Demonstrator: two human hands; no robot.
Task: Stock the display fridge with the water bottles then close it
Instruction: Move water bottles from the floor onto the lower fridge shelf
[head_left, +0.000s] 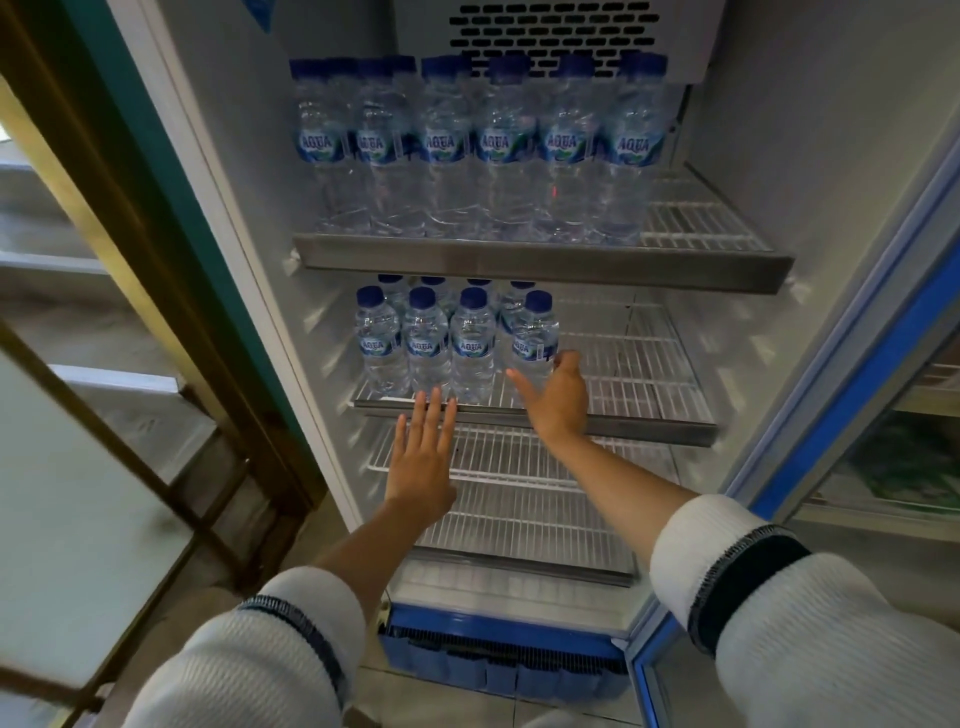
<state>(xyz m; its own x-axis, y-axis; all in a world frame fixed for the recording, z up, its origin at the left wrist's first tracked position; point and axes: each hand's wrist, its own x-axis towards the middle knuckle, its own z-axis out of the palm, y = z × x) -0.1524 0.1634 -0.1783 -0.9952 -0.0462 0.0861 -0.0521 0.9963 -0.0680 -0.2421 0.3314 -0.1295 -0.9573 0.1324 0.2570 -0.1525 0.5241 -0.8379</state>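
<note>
An open display fridge (234, 218) fills the view, its glass door (831, 415) swung wide toward 3 o'clock. At 9 o'clock stands a wooden-framed glass partition (130, 415).

The top shelf (545, 265), at 12 o'clock, carries a tight row of tall water bottles (467, 150) with blue caps, leaving bare wire at its right end. Below it, the middle shelf (649, 421) holds a cluster of smaller bottles (423, 343) on its left half, two rows deep; its right half is bare wire. A lower wire shelf (519, 493) sits beneath, toward 6 o'clock.

The right hand (558, 397) reaches in with thumb and fingers spread around the rightmost front bottle (535, 338), fingertips touching its side, not closed on it. The left hand (423, 457) is flat, fingers straight and together, tips at the middle shelf's front edge, holding nothing. Both arms wear white sleeves (779, 597) with dark cuffs.
</note>
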